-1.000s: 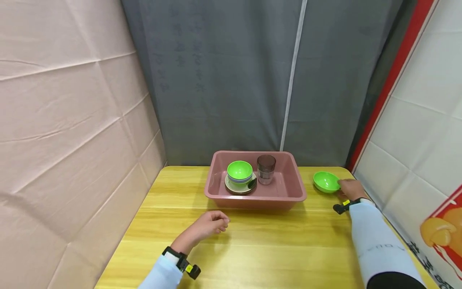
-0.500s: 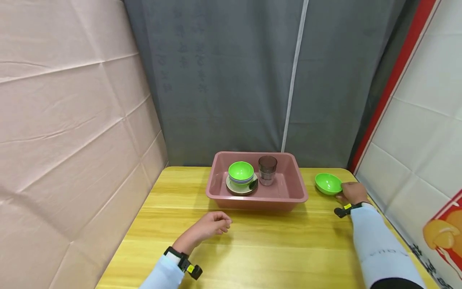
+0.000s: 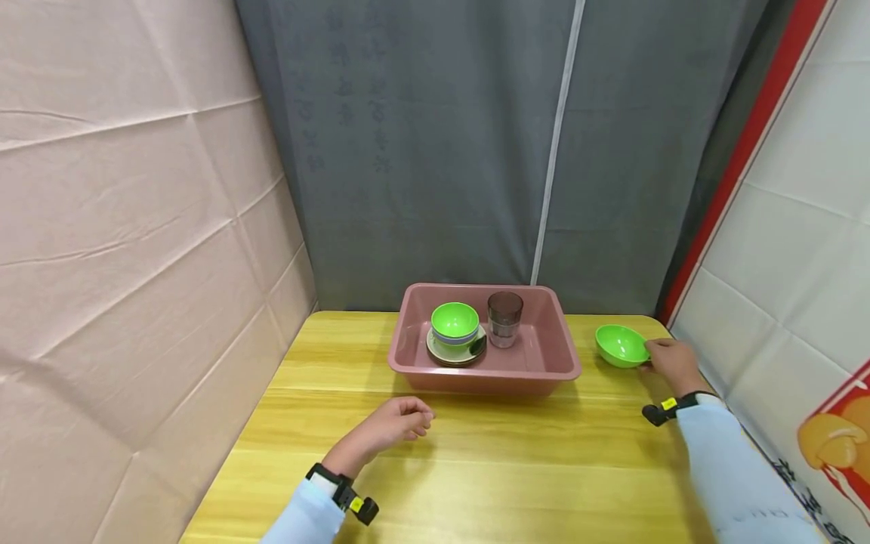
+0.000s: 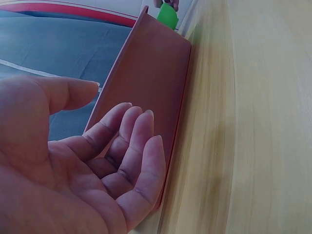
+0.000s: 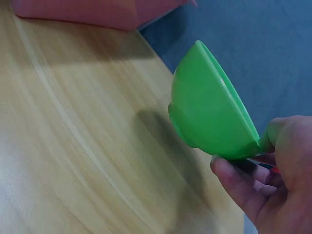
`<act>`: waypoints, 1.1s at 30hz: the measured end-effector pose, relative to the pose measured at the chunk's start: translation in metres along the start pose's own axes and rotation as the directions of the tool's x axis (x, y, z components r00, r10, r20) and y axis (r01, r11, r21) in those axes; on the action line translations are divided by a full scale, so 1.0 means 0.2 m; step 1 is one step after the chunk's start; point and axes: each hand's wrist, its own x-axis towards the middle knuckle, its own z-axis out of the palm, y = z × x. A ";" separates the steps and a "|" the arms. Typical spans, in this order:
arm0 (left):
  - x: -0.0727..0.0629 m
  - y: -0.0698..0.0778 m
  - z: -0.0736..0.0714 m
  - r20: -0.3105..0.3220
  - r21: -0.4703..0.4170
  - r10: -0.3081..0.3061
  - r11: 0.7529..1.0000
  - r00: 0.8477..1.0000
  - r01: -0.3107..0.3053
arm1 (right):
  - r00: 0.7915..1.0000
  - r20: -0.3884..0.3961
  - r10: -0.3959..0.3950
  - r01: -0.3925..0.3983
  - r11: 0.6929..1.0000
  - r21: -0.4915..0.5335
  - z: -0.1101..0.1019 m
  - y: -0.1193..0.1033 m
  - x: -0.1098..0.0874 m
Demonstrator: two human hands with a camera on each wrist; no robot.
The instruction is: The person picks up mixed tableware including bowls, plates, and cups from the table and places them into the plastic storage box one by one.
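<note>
My right hand (image 3: 674, 364) pinches a plain green bowl (image 3: 621, 346) by its rim at the right side of the table. In the right wrist view the green bowl (image 5: 209, 107) hangs over the wood, its shadow falling apart from its foot. Thumb and fingers grip the edge of the rim. My left hand (image 3: 390, 425) is in front of the pink basin (image 3: 476, 384), holding nothing. Its fingers are loosely curled with the palm visible in the left wrist view, near the basin wall (image 4: 146, 63).
Inside the basin, another green bowl (image 3: 455, 321) sits stacked on a bowl and a small plate (image 3: 435, 352) with a dark spoon (image 3: 478, 346). A dark-tinted glass (image 3: 504, 317) stands beside them. A grey curtain (image 3: 421, 151) hangs behind the table, with white panels at both sides.
My right hand and the green bowl have shifted slightly to the right, and the right forearm has swung outward. The left hand stays nearly still.
</note>
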 end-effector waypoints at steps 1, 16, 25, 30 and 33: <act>0.00 0.00 0.00 -0.002 -0.001 -0.001 1.000 1.000 0.001 | 1.000 0.011 0.000 0.000 1.000 0.021 -0.01 -0.01 -0.01; -0.03 0.03 -0.03 -0.030 0.040 0.011 0.999 0.999 -0.010 | 0.996 0.022 -0.085 0.081 0.984 0.161 -0.11 -0.21 -0.27; -0.05 0.08 -0.07 -0.048 0.039 0.007 0.999 0.999 -0.005 | 0.988 0.092 -0.122 0.111 0.987 0.120 -0.17 -0.38 -0.44; -0.05 0.10 -0.07 -0.051 0.027 0.019 0.999 0.999 -0.018 | 0.973 0.148 -0.177 0.168 0.983 0.075 -0.13 -0.50 -0.53; -0.04 0.12 -0.07 -0.057 0.030 0.031 0.999 0.998 -0.030 | 0.965 0.177 -0.193 0.181 0.980 0.082 -0.08 -0.57 -0.58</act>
